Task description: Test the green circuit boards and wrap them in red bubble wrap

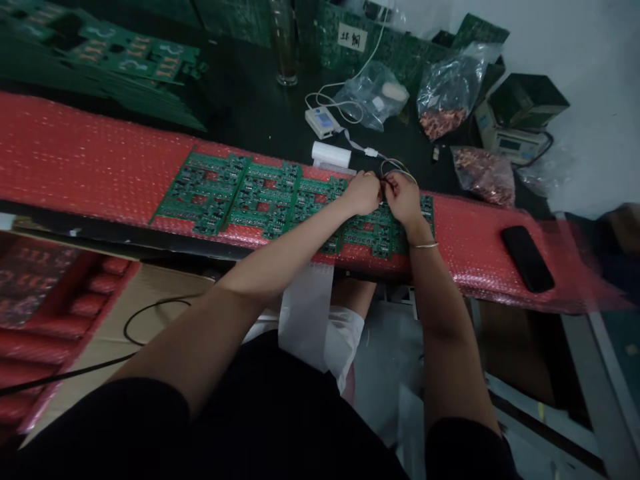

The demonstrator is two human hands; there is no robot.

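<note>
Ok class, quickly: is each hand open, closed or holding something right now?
Left hand: curled; whether it holds anything cannot be told.
Right hand: closed, seemingly pinching the thin wires.

Before us, a row of circuit boards [205,193] lies on the bubble wrap [100,147] along the bench's [240,100] near edge, with our left hand [364,193] and right hand [403,198] side by side over its right part. On the same wrap, we have a smartphone [527,259] right of the row. Behind the row we find, left to right, stacked boards [145,80], a drinking glass [287,60], a wired display unit [323,123] and two parts bags [443,120].
</note>
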